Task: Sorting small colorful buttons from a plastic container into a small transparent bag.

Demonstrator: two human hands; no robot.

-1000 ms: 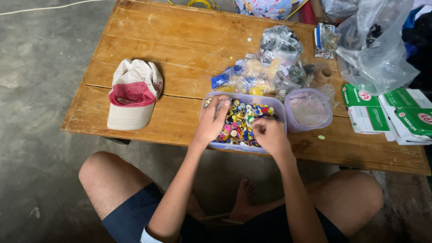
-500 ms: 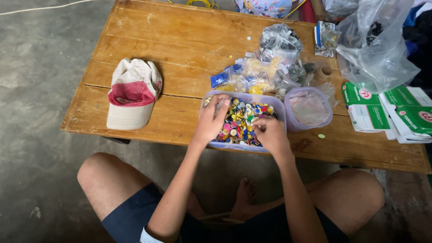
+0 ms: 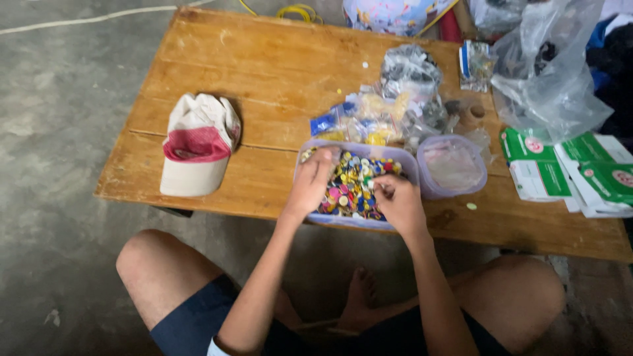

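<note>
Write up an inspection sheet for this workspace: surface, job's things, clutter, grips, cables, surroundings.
Surface: low wooden table, worn planks.
Job's things: lilac tub full of small coloured buttons; round lilac container beside it.
Clutter: cap, plastic packets, clear bag, green-and-white boxes.
Grips: left hand and right hand in the tub; right fingertips pinched, on what unclear.
Cables: yellow cable at the far edge.
Surroundings: concrete floor.

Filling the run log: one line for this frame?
left hand: in tub of coloured buttons | right hand: pinching a small piece over tub | cap: left on table
</note>
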